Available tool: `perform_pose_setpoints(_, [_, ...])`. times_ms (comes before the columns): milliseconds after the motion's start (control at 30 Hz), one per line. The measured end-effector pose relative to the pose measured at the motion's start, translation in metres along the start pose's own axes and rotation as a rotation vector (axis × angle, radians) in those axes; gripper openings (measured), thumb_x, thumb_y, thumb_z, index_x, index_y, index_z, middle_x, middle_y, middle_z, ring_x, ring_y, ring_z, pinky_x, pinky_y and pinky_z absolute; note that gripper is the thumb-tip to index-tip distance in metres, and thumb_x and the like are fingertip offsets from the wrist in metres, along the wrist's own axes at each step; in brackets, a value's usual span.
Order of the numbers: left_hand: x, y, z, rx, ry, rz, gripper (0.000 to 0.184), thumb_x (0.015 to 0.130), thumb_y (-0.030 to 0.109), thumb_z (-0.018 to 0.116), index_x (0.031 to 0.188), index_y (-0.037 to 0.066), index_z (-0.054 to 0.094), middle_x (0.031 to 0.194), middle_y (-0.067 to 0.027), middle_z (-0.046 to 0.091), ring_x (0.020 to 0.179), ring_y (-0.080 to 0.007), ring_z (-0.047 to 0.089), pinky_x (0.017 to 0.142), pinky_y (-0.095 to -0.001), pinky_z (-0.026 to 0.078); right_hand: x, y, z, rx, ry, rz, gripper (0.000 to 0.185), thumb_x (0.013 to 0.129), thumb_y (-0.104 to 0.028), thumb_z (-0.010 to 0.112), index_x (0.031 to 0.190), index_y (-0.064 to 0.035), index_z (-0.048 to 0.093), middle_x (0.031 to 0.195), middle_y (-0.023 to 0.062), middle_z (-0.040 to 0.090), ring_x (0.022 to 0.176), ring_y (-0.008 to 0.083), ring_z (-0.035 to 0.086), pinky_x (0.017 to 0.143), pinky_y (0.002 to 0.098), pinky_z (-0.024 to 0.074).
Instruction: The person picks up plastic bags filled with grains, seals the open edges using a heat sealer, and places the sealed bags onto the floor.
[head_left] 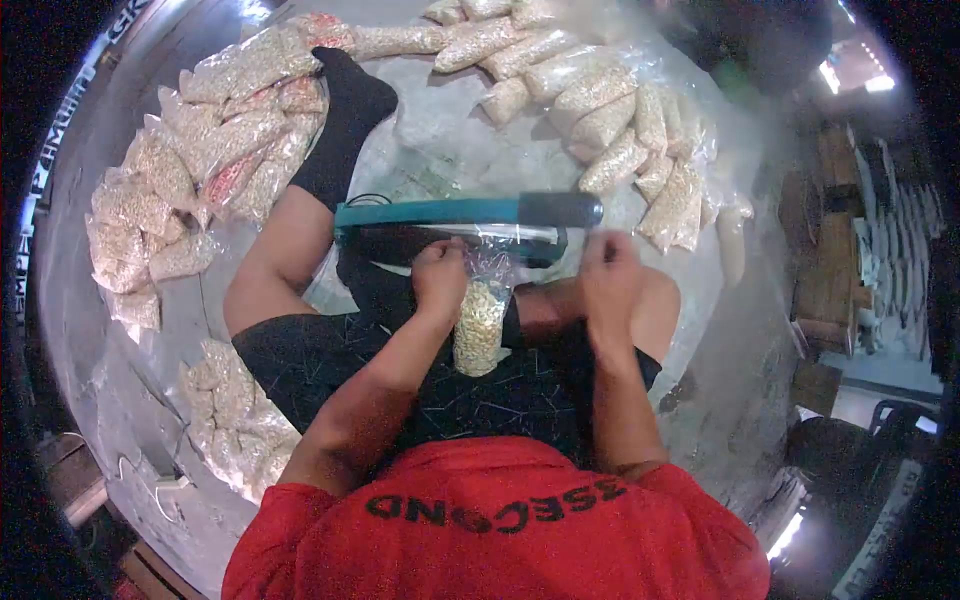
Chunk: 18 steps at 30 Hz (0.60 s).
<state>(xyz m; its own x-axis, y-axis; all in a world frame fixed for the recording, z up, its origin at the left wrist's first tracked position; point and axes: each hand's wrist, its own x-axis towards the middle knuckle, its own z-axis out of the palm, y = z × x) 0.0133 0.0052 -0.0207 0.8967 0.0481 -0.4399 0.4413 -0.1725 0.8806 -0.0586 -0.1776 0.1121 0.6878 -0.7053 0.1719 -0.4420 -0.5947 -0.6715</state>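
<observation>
A smooth, glossy grey floor (738, 390) spreads through the room; brown, flat wooden boards (825, 265) stand at the right; a dark strip with white lettering (50, 160) edges the left; bright white light (880, 83) glares upper right.

A white cord (150, 495) lay on the grey floor (730, 400) at the lower left. A dark banner (62, 125) with pale letters curved along the left edge, while brown panels (828, 265) stood at the right.

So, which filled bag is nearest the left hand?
The bag between the forearms, its clear top at the left hand; the other bags lie piled farther out.
</observation>
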Motion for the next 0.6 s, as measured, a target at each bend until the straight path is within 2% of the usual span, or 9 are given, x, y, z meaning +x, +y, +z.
perform_pose_setpoints(67, [0.003, -0.004, 0.004, -0.099, 0.003, -0.013, 0.027, 0.097, 0.021, 0.063, 0.095, -0.004, 0.072, 0.083, -0.0094, 0.072, 0.071, -0.0193, 0.064, 0.070, -0.0356, 0.050, 0.011, -0.028, -0.026, 0.065, 0.111, -0.025, 0.027, 0.097, -0.028, 0.062, 0.093, -0.0026, 0.071, 0.083, 0.0164, 0.071, 0.073, 0.0340, 0.069, 0.068, 0.0425, 0.0537])
perform_pose_setpoints(133, [-0.008, 0.016, 0.002, -0.145, -0.044, -0.050, 0.028, 0.097, 0.021, 0.063, 0.094, -0.004, 0.072, 0.082, -0.0100, 0.072, 0.070, -0.0197, 0.064, 0.069, -0.0360, 0.050, 0.016, -0.048, -0.034, 0.245, 0.192, -0.311, 0.020, 0.095, -0.023, 0.064, 0.094, -0.0037, 0.069, 0.089, 0.0140, 0.069, 0.079, 0.0337, 0.067, 0.075, 0.0426, 0.0531])
perform_pose_setpoints(167, [-0.012, 0.024, 0.000, -0.192, -0.080, -0.088, 0.028, 0.097, 0.021, 0.062, 0.092, -0.004, 0.073, 0.081, -0.0105, 0.073, 0.069, -0.0200, 0.065, 0.068, -0.0365, 0.050, 0.021, -0.055, -0.029, 0.247, 0.196, -0.315, 0.020, 0.095, -0.023, 0.064, 0.094, -0.0037, 0.069, 0.089, 0.0140, 0.069, 0.079, 0.0337, 0.067, 0.075, 0.0426, 0.0531])
perform_pose_setpoints(233, [-0.008, 0.019, 0.000, -0.136, -0.049, -0.060, 0.028, 0.097, 0.022, 0.062, 0.092, -0.004, 0.072, 0.080, -0.0111, 0.072, 0.069, -0.0202, 0.065, 0.068, -0.0364, 0.050, 0.032, -0.067, -0.015, 0.043, 0.190, -0.736, 0.017, 0.092, -0.021, 0.068, 0.097, -0.0050, 0.068, 0.094, 0.0117, 0.068, 0.089, 0.0330, 0.065, 0.085, 0.0433, 0.0504])
perform_pose_setpoints(267, [-0.006, 0.015, 0.001, -0.077, -0.020, -0.039, 0.028, 0.097, 0.022, 0.062, 0.091, -0.003, 0.072, 0.078, -0.0116, 0.072, 0.069, -0.0204, 0.065, 0.067, -0.0363, 0.050, 0.036, -0.069, -0.008, 0.046, 0.185, -0.744, 0.017, 0.092, -0.021, 0.068, 0.097, -0.0050, 0.068, 0.094, 0.0117, 0.068, 0.089, 0.0330, 0.065, 0.085, 0.0433, 0.0504])
perform_pose_setpoints(333, [-0.001, 0.005, 0.003, -0.042, -0.006, 0.008, 0.028, 0.097, 0.023, 0.062, 0.089, -0.002, 0.072, 0.077, -0.0114, 0.071, 0.068, -0.0198, 0.064, 0.066, -0.0364, 0.049, 0.040, -0.064, 0.010, -0.091, -0.040, -0.831, 0.019, 0.091, -0.023, 0.068, 0.101, -0.0064, 0.068, 0.098, 0.0109, 0.069, 0.096, 0.0326, 0.063, 0.090, 0.0452, 0.0473])
perform_pose_setpoints(467, [-0.006, 0.015, -0.004, -0.069, -0.061, -0.031, 0.031, 0.097, 0.026, 0.062, 0.084, -0.001, 0.071, 0.075, -0.0122, 0.070, 0.066, -0.0199, 0.063, 0.065, -0.0360, 0.048, 0.044, -0.036, 0.042, -0.205, -0.078, -0.807, 0.024, 0.094, -0.029, 0.063, 0.100, -0.0061, 0.069, 0.096, 0.0132, 0.070, 0.092, 0.0351, 0.064, 0.087, 0.0471, 0.0472])
perform_pose_setpoints(533, [0.001, 0.002, 0.000, -0.088, -0.058, -0.051, 0.030, 0.096, 0.026, 0.062, 0.083, 0.000, 0.071, 0.074, -0.0122, 0.070, 0.067, -0.0200, 0.064, 0.065, -0.0357, 0.048, 0.044, -0.021, 0.054, -0.306, -0.256, -0.631, 0.025, 0.097, -0.026, 0.058, 0.089, -0.0043, 0.068, 0.084, 0.0177, 0.067, 0.081, 0.0395, 0.062, 0.073, 0.0483, 0.0476])
perform_pose_setpoints(600, [0.005, -0.007, 0.002, -0.103, -0.059, -0.079, 0.029, 0.095, 0.025, 0.063, 0.082, 0.000, 0.071, 0.074, -0.0121, 0.070, 0.067, -0.0201, 0.064, 0.066, -0.0354, 0.049, 0.040, -0.005, 0.072, -0.275, -0.261, -0.617, 0.028, 0.098, -0.026, 0.055, 0.086, -0.0038, 0.067, 0.081, 0.0189, 0.065, 0.078, 0.0410, 0.061, 0.070, 0.0499, 0.0463])
